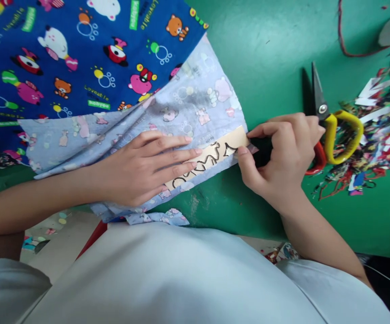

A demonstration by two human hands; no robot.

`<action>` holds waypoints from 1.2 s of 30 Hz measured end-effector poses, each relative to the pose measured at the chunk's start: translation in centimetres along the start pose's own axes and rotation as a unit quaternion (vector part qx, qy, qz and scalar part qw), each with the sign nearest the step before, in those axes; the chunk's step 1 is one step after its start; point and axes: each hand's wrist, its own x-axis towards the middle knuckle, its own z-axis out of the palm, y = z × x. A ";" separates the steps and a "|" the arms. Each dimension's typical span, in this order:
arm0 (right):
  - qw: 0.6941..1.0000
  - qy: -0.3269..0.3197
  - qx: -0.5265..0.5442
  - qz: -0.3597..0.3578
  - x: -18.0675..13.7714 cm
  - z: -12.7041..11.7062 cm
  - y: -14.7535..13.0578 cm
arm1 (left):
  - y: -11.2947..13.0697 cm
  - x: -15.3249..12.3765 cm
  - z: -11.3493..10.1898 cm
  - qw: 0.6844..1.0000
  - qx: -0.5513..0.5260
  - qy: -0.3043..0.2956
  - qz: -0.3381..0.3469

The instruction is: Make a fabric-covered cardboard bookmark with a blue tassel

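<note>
Nearest the camera is a smooth pale shirt [161, 274]. Beyond it, on a green counter [258, 58], the left hand [144, 168] lies with its grip open and flat, fingers over a tan strip [214, 155] drawn with black curves, on soft, cartoon-printed cloth [195, 103]. The right hand [280, 159] pinches the cloth's edge at the strip's right end, near scissors [323, 109] with yellow and red handles.

A plain, pale grey-blue top [168, 274] with short sleeves [329, 288] is worn, left hand [147, 166] and right hand [284, 157] bare.
</note>
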 end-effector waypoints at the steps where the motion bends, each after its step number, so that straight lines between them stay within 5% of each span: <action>1: 1.000 0.001 0.003 -0.002 0.0 0.0 0.0 | 0.0 0.0 0.0 1.000 -0.001 0.004 0.005; 15: 0.999 -0.015 0.036 0.005 -0.4 0.1 0.3 | -0.8 -0.1 0.1 0.996 -0.069 0.051 0.029; 23: 0.999 0.004 0.034 -0.030 -0.3 0.1 0.3 | -0.9 -0.3 -0.2 0.996 -0.086 0.025 0.011; 28: 0.998 -0.051 -0.021 0.010 -0.4 0.1 0.1 | -0.9 -0.4 -0.1 0.996 -0.092 0.020 0.006; 36: 0.998 -0.052 -0.040 0.010 -0.5 0.1 0.0 | -0.7 -0.5 -0.1 0.997 -0.078 0.012 0.003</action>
